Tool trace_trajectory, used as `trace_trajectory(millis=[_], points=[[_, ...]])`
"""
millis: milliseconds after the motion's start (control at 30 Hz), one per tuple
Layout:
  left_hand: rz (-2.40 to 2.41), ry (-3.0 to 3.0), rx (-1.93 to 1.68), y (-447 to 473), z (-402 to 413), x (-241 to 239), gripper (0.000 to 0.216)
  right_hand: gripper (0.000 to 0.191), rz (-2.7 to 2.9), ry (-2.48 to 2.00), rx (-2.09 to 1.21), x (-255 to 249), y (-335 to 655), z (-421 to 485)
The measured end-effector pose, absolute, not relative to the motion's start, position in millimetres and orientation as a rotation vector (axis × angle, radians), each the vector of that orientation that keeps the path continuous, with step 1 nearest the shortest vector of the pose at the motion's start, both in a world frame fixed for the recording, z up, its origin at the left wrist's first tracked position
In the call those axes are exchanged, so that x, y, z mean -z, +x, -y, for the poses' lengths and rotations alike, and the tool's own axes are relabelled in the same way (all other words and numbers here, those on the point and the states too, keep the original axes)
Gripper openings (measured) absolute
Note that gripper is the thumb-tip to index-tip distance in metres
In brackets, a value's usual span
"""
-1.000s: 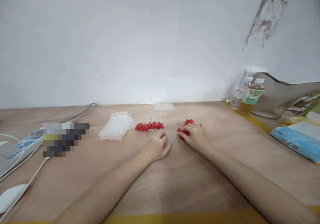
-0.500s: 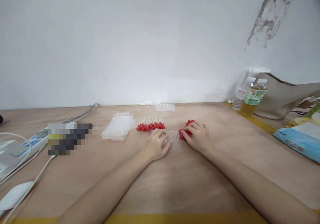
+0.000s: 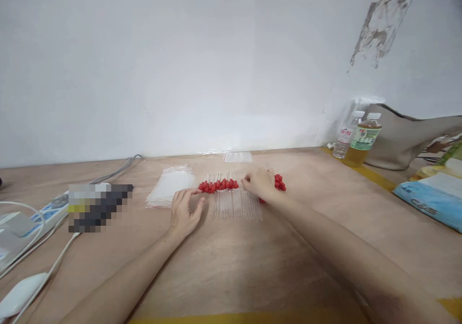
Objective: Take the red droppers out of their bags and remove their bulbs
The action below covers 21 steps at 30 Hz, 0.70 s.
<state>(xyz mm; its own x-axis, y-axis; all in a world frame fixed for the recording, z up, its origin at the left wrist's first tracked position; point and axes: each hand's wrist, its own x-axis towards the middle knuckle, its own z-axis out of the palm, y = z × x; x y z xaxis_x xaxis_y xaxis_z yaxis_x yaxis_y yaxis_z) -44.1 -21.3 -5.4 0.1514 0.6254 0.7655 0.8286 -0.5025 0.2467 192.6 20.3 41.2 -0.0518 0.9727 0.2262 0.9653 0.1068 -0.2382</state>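
A row of clear glass droppers (image 3: 235, 203) lies side by side in the middle of the wooden table (image 3: 252, 266). Behind it lies a second row capped with red rubber bulbs (image 3: 217, 185), and a small heap of loose red bulbs (image 3: 279, 182) sits to the right. My left hand (image 3: 185, 211) rests flat and open on the table just left of the clear row, fingers spread. My right hand (image 3: 258, 183) reaches over the clear row toward the right end of the red-capped row, fingers pinched together; what they hold is hidden.
A stack of clear zip bags (image 3: 171, 186) lies left of the droppers, one more bag (image 3: 237, 157) by the wall. A power strip with cables (image 3: 43, 207) and a white mouse (image 3: 19, 292) are at left. Two bottles (image 3: 357, 140), a beige bag (image 3: 407, 138) and a blue packet (image 3: 431, 202) stand at right.
My left hand slid off the clear droppers to the left and opened flat. My right hand left the red bulb heap and moved left and back, to the red-capped row.
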Motion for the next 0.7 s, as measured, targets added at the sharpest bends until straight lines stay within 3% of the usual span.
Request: trace_trajectory(millis=[400, 700], points=[[1.338, -2.335, 1.173, -41, 23, 5, 0.015, 0.009, 1.901, -2.239, -0.57, -39, 163, -84], [1.236, -2.338, 1.093, -40, 31, 1, 0.022, 0.032, 1.893, -1.775, -0.294, -47, 191, -30]])
